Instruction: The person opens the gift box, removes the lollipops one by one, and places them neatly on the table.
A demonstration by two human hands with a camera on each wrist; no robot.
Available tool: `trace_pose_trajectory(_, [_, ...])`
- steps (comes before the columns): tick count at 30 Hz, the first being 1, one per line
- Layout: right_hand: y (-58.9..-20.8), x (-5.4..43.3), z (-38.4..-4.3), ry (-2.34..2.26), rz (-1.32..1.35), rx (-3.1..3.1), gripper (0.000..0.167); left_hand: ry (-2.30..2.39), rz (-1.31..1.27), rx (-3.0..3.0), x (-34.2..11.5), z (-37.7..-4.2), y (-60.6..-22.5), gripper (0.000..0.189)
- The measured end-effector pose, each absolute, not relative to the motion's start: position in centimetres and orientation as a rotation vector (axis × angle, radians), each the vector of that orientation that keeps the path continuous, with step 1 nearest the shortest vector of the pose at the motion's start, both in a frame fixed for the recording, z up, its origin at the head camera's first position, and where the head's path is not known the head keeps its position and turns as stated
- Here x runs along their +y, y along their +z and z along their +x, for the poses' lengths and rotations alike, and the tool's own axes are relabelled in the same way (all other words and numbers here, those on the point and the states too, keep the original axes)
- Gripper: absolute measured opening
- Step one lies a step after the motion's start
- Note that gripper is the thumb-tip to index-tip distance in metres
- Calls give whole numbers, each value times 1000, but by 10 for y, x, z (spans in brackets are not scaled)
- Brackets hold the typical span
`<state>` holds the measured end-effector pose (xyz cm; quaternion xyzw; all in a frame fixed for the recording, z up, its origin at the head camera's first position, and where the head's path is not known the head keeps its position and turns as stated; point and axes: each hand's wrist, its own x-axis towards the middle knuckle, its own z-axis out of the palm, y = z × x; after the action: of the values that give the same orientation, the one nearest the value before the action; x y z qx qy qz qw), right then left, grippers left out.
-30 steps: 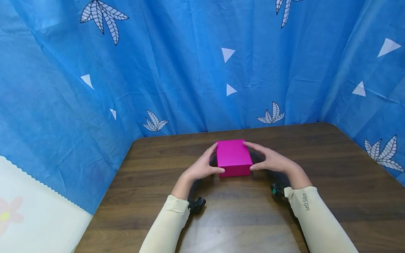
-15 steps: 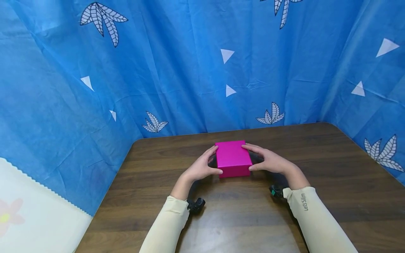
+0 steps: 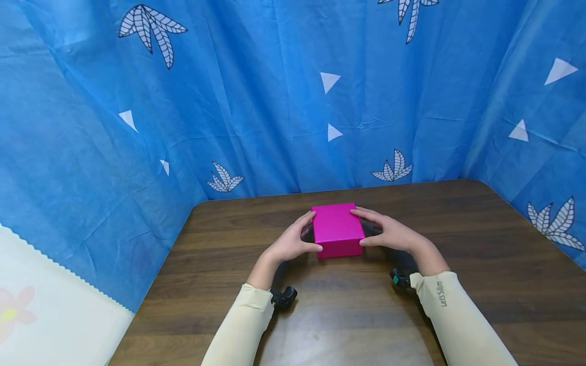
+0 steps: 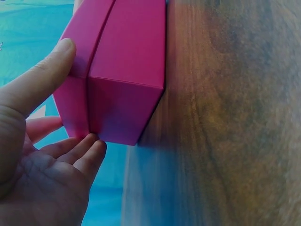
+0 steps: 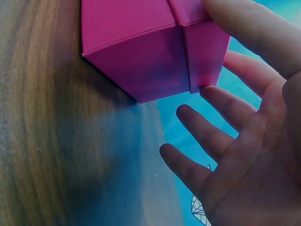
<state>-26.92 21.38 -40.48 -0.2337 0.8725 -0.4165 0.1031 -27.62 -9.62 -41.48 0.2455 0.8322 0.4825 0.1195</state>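
A glossy pink box with a fitted lid stands on the wooden table. The lid seam shows in both wrist views, and the lid sits down over the box. From the left side, my left hand grips the lid, its thumb at the near corner and fingertips at the far one. On the opposite side my right hand holds the lid between thumb and index finger. Its other fingers spread beside the box, some apart from it. The lid's far face is hidden in the head view.
Dark wood table surrounds the box. A blue curtain with leaf and triangle prints hangs behind and at the sides. White cloth with a flower print lies at lower left. A black camera sits on the left wrist.
Both hands have shifted very slightly on the lid's sides, the left thumb a little to the left. The box remains on the table and the lid stays on it.
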Motion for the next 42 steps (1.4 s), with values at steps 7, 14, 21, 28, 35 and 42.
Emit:
trace_pose_trajectory(7, [-403, 213, -269, -1256, -715, 2590, 83, 1432, 738, 2432, -97, -277, -412, 95])
trace_pose_trajectory(14, [-397, 212, -268, -1282, -716, 2600, 83, 1440, 748, 2450, -98, -275, -406, 96])
trace_pose_trajectory(21, [-390, 209, -266, -1264, -725, 2647, 84, 1438, 760, 2471, -98, -274, -401, 95])
trace_pose_trajectory(28, [-386, 210, -264, -1244, -731, 2692, 85, 1457, 777, 2492, -99, -272, -396, 92])
trace_pose_trajectory(35, [-381, 209, -261, -1264, -754, 2696, 94, 1545, 715, 2459, -100, -270, -393, 82])
trace_pose_trajectory(42, [-376, 204, -259, -1196, -823, 2940, 75, 1638, 696, 2396, -101, -268, -391, 71])
